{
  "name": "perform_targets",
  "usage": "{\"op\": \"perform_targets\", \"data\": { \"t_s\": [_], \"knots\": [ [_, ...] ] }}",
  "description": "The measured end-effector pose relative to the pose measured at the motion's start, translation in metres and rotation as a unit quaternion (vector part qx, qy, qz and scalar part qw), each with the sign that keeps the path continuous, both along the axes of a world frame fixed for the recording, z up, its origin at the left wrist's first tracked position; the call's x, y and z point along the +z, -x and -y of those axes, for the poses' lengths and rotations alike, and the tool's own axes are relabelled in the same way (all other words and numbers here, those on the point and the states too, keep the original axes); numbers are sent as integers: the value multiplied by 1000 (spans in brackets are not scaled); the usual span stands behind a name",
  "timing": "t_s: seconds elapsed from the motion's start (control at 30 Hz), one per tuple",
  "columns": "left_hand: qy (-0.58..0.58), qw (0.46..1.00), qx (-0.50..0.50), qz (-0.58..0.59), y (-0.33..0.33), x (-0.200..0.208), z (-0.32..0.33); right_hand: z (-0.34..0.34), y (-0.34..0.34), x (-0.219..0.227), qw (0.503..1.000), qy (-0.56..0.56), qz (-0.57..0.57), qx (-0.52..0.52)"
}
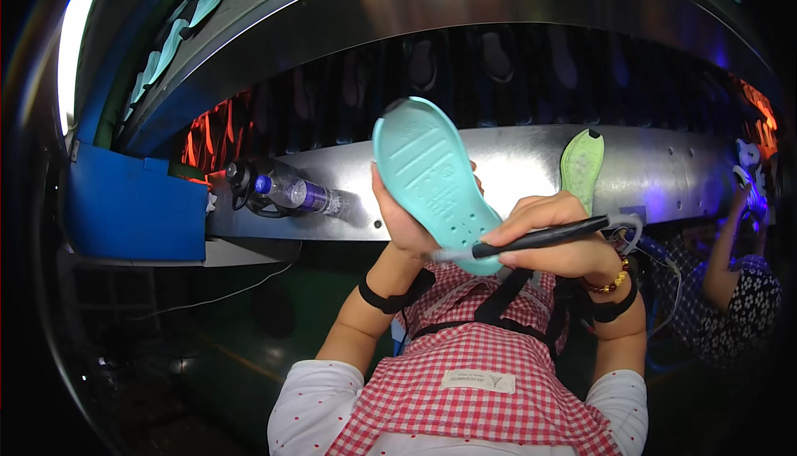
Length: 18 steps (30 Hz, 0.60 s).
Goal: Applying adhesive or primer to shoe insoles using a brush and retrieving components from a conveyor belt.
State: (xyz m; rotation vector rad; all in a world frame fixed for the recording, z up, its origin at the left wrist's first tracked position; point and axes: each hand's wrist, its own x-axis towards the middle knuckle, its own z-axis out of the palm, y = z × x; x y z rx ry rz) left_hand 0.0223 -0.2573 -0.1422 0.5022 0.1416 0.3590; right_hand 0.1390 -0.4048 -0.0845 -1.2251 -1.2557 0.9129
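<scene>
My left hand point(400, 222) grips a turquoise shoe sole point(423, 170) by its edges, above the near edge of the metal bench. The sole is tilted up, with its patterned face and small round holes in view. Around a slim black-handled tool point(544, 238) my right hand point(552, 212) is closed. The tool crosses the lower end of the sole, and its pale tip is blurred, so I cannot make out its kind. A pale curved cord or loop shows by the handle's far end. On the bench beyond my right hand lies a light green sole point(583, 165).
A clear bottle with a purple label point(309, 196) lies on the metal bench point(515, 153) at left, beside a black object point(241, 184). Several turquoise soles point(207, 4) rest at the upper left. Dark sole-shaped pieces point(496, 58) line the recess behind. Another person point(739, 290) works at right.
</scene>
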Motion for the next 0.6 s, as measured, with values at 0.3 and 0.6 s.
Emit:
{"op": "perform_targets", "data": {
  "t_s": [0.3, 0.6],
  "knots": [
    [-28, 977, 192, 84, -2, 16, -12, 5, -2, 2, 997, -71, 7, 11],
    [-74, 977, 170, 109, 5, 27, -22, 6, -4, -12, 990, -48, -127, -35]
  ]
}}
